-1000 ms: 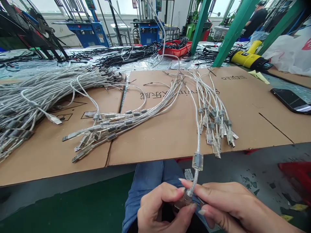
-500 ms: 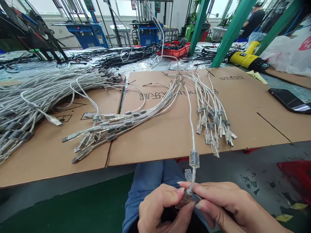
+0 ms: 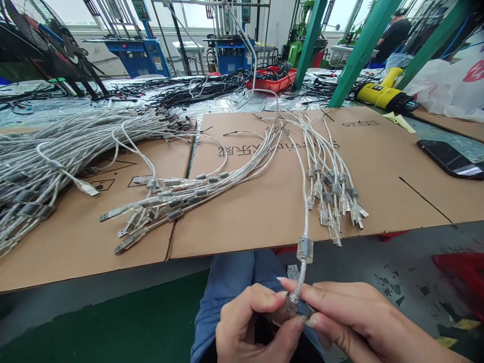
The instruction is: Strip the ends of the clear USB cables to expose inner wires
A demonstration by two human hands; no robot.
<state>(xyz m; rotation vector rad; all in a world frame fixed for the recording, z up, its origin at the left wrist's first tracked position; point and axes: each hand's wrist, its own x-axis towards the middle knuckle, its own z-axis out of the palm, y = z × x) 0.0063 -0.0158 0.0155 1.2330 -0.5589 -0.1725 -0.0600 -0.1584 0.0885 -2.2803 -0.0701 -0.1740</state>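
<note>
Over my lap, my left hand (image 3: 255, 320) pinches the clear plug of a USB cable (image 3: 305, 206) between thumb and forefinger. A grey ferrite core (image 3: 305, 249) sits on that cable just above my fingers; the cable runs up onto the cardboard. At the plug's cable end, my right hand (image 3: 351, 315) is closed on a thin metal piece (image 3: 309, 306), mostly hidden by the fingers; whether it is a blade I cannot make out. To the right hangs a bunch of similar cables (image 3: 333, 189), their plugs near the cardboard's edge. Another bunch (image 3: 212, 189) lies to the left.
A large heap of clear cables (image 3: 75, 146) covers the left of the cardboard (image 3: 234, 222). A phone (image 3: 451, 159) lies at the right, near a yellow heat gun (image 3: 381, 95). Green posts (image 3: 363, 50) and a red tray (image 3: 272, 83) stand behind.
The held cable has shifted slightly right with its ferrite core. My left fingers have moved a little on the plug, exposing more of it; both hands keep their grip.
</note>
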